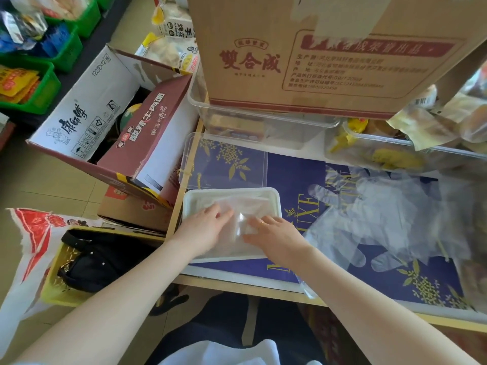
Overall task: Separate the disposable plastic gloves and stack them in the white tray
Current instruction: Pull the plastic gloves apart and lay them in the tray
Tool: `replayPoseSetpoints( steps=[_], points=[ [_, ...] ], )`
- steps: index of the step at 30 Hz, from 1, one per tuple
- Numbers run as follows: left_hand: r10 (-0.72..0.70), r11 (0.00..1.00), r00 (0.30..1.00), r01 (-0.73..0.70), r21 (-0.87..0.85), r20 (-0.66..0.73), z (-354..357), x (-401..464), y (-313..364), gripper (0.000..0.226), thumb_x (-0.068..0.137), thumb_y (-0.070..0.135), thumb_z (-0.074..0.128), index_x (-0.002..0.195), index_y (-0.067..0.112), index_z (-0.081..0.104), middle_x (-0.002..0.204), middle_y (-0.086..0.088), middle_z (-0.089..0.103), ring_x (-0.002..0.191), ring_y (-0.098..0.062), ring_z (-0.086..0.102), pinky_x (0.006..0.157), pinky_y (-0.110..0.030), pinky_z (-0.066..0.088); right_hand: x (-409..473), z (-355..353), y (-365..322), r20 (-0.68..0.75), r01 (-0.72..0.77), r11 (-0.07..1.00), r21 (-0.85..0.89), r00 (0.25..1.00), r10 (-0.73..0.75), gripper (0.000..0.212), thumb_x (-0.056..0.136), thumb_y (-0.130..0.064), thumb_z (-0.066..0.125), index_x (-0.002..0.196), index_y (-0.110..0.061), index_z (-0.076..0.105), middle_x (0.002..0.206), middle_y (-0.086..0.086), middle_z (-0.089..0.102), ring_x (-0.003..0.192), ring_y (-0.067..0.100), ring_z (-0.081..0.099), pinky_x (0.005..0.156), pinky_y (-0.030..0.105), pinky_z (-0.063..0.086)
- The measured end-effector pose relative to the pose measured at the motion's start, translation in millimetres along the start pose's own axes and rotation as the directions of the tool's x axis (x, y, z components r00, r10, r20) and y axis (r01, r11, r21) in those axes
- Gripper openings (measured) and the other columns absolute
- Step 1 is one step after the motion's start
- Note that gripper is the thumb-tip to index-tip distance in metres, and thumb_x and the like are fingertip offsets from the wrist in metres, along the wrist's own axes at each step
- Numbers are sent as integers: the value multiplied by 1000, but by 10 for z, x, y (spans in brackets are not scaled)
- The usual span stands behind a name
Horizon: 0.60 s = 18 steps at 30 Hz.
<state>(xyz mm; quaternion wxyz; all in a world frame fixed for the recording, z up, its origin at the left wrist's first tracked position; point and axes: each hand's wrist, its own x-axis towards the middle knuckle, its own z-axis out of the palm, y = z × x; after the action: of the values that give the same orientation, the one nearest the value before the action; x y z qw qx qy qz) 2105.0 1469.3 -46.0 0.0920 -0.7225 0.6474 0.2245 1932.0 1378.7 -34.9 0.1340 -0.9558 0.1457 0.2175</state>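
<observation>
The white tray (pixel 272 197) sits near the table's front left, on a blue patterned mat. Folded clear plastic gloves (pixel 238 214) lie inside it. My left hand (pixel 204 226) rests flat on the gloves at the tray's left side, fingers straight. My right hand (pixel 274 234) presses down on the same gloves from the right, fingers extended, a ring on one finger. A loose pile of clear disposable gloves (pixel 382 214) is spread on the mat to the right of the tray, with finger shapes showing.
A clear lid (pixel 224 162) lies just behind the tray. Clear plastic tubs (pixel 263 125) and a large cardboard box (pixel 329 48) stand at the back. An open noodle carton (pixel 110 122) sits left of the table; green bins (pixel 42 75) far left.
</observation>
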Motion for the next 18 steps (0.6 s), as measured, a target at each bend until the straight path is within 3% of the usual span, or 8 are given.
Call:
replayPoseSetpoints(
  steps=[3,6,10,13,15,18],
  points=[
    [-10,1000,999,10,-1,-33,-5,-21,14,63,99,22,36,150,22,-1,149,-8,30,128,-25,41,90,-34,43,130,-30,-81,19,-91,995,-43,996,92,44,96,-31,45,139,-26,40,144,6,32,118,26,44,93,34,40],
    [9,996,1000,-9,85,7,18,-85,25,81,93,38,49,150,16,-4,145,-8,36,131,-24,37,97,-33,39,266,-12,-127,78,-235,972,-30,969,237,70,84,-60,53,136,-15,38,137,8,37,117,27,46,93,36,41],
    [28,997,1000,-29,66,8,57,-133,24,65,92,51,46,143,15,25,137,-6,44,126,-23,40,94,-32,40,346,-12,-70,6,-267,964,12,964,267,64,77,-45,70,127,-15,43,126,7,47,111,25,53,87,32,43],
    [-5,1000,1000,5,15,17,57,-147,51,71,88,64,38,141,17,28,138,-7,42,128,-24,39,98,-35,38,322,55,-82,-29,-239,971,9,971,239,57,81,-43,67,124,-13,47,120,7,54,111,25,52,91,32,38],
    [-26,998,1000,25,53,18,43,-129,72,75,87,59,46,144,19,19,137,-8,42,126,-25,41,95,-35,40,272,79,-57,-92,-187,982,-17,979,184,52,87,-50,55,123,-12,50,118,5,58,112,25,50,95,33,32],
    [-87,992,996,84,95,27,-8,-75,124,100,88,45,56,146,24,-22,131,-12,45,109,-25,53,72,-31,46,120,46,73,-78,-66,998,-21,995,64,60,92,-60,24,110,-14,60,106,3,65,103,24,56,98,33,28]
  ],
)
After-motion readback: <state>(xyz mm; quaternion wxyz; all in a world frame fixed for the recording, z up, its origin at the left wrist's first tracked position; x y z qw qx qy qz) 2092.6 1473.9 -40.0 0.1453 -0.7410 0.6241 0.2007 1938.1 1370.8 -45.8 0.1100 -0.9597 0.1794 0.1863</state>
